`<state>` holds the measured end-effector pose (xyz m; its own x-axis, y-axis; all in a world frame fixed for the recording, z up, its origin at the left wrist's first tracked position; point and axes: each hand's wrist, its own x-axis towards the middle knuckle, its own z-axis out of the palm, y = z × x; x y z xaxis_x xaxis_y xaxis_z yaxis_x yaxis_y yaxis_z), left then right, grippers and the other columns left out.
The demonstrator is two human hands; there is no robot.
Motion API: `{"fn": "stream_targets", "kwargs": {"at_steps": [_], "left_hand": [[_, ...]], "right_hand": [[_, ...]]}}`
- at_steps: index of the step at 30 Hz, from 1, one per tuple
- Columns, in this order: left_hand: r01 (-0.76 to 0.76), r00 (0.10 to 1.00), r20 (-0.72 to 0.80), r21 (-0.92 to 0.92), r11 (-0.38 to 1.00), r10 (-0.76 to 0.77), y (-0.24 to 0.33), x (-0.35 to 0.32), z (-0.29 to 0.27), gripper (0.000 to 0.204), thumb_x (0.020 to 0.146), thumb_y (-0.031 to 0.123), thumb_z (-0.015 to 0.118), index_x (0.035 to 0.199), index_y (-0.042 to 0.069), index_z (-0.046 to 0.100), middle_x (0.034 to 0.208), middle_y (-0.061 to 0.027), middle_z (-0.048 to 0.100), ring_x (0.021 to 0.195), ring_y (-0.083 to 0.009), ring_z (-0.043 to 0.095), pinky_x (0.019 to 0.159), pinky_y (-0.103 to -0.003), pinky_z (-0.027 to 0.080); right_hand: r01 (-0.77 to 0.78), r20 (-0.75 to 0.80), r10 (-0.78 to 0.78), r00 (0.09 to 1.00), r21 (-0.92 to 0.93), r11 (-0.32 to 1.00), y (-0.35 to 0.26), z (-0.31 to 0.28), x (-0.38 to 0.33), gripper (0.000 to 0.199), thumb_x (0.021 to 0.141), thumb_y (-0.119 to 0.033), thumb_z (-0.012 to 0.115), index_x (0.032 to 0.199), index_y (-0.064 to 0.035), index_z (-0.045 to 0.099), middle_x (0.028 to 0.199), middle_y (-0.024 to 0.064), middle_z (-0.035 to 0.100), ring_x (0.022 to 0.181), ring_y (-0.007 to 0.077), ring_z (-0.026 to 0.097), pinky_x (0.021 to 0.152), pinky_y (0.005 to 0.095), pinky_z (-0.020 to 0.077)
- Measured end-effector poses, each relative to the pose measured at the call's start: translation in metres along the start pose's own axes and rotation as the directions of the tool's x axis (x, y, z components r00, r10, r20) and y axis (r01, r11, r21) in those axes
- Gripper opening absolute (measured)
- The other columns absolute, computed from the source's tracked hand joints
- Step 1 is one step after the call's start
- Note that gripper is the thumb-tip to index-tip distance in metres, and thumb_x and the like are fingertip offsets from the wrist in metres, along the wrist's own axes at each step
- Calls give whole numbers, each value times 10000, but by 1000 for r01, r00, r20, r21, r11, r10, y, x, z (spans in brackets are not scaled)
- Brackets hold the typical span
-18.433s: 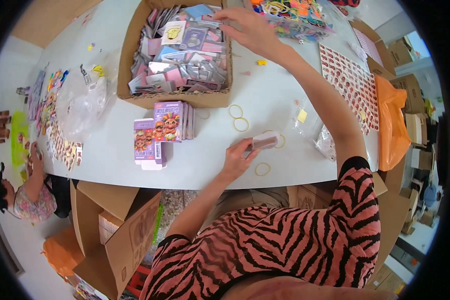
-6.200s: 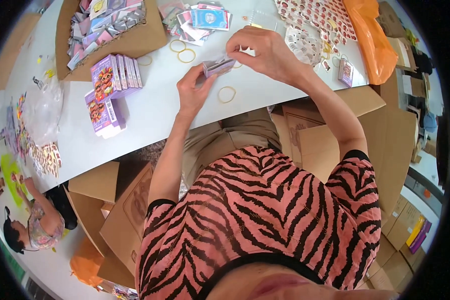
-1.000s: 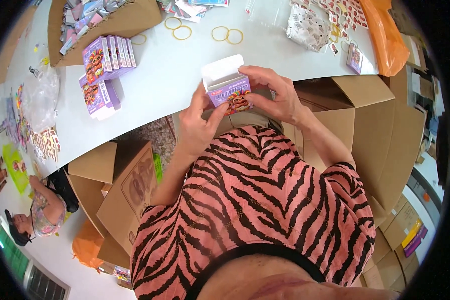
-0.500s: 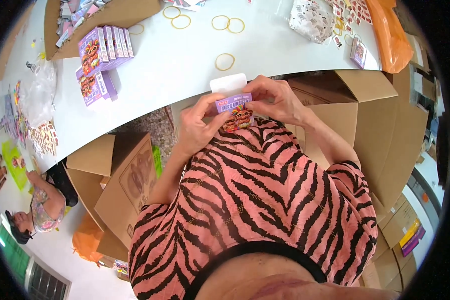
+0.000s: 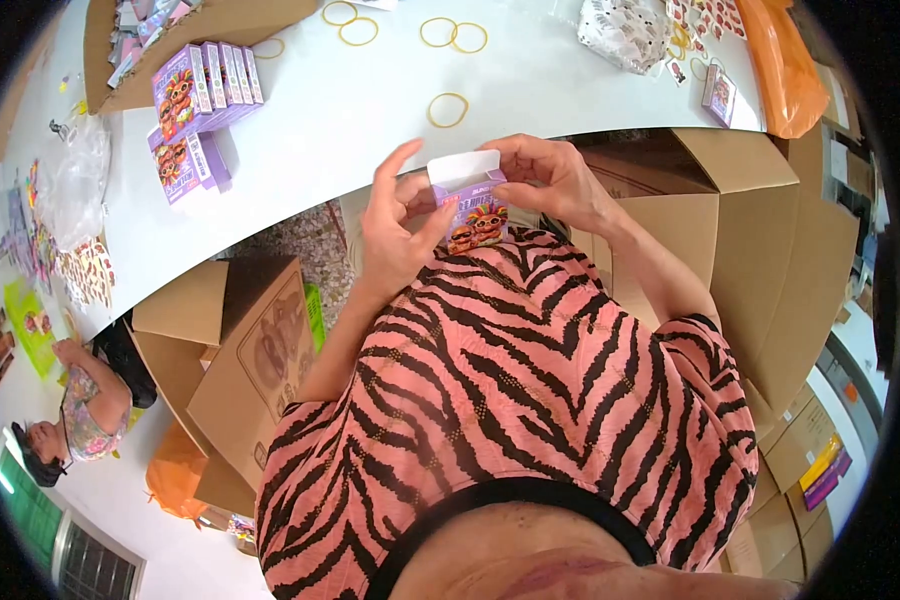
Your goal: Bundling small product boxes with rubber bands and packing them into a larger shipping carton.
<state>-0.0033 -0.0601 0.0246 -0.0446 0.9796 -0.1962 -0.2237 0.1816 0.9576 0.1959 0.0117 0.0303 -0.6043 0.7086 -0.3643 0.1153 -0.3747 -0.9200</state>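
1. Since half a second ago the small purple box (image 5: pixel 473 205) sits a bit higher in front of the chest, its white flap (image 5: pixel 465 166) standing more upright; both hands are still on it.
2. Far left: another person (image 5: pixel 75 415) below the white table (image 5: pixel 370 110), partly cut off by the picture's rim.
3. Stack of purple boxes (image 5: pixel 195 95) on the table's left part, just beside a cardboard carton (image 5: pixel 220 20) that is cropped at the top.
4. Left hand (image 5: pixel 395 225): forearm rises from the striped shirt, fingers curled, pinching the box's left side, index finger raised free.
5. The box is held between both hands at the table edge, above the lap; its lower part is hidden by the shirt.
6. Right hand (image 5: pixel 550 180): wrist bent inward, fingertips gripping the flap's right end and the box top.
7. Yellow rubber band (image 5: pixel 448 109) lies on the table just beyond the hands.
8. Right: open brown cartons (image 5: pixel 750 240); contents can't be made out.
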Motion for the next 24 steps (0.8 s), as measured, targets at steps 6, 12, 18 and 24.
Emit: {"fn": "stream_targets", "kwargs": {"at_steps": [6, 12, 18, 24], "left_hand": [[-161, 981, 155, 288, 944, 120, -5, 3, -10, 217, 836, -7, 643, 1048, -42, 607, 1000, -146, 663, 891, -154, 643, 757, -261, 537], [-104, 983, 171, 194, 975, 71, 9, 9, -13, 176, 839, 50, 659, 995, -29, 640, 925, -91, 676, 838, -128, 647, 756, -263, 539], [21, 975, 209, 258, 966, -76, 12, 24, -20, 146, 875, 92, 636, 947, -35, 636, 816, -61, 676, 756, -76, 614, 680, -215, 498], [141, 945, 261, 210, 967, -195, 16, 32, -18, 125, 883, 59, 613, 970, -29, 619, 838, -64, 653, 754, -70, 587, 672, -199, 471]], "right_hand": [[357, 93, -348, 933, -373, 856, 3, -3, 2, 185, 788, 2, 657, 968, -36, 679, 923, 50, 666, 845, 144, 626, 753, 281, 511], [177, 98, -158, 983, -238, 955, -12, -6, 0, 163, 855, -79, 643, 989, 14, 656, 956, 73, 661, 878, 107, 609, 776, 257, 497], [-7, 52, 17, 998, -201, 979, -24, -5, 6, 173, 863, -108, 652, 998, -1, 665, 857, 40, 674, 800, 71, 604, 728, 219, 496], [-5, -5, 4, 1000, -195, 981, -22, -3, 7, 134, 847, -97, 654, 914, 17, 678, 776, 27, 672, 714, 53, 580, 639, 210, 476]]}}
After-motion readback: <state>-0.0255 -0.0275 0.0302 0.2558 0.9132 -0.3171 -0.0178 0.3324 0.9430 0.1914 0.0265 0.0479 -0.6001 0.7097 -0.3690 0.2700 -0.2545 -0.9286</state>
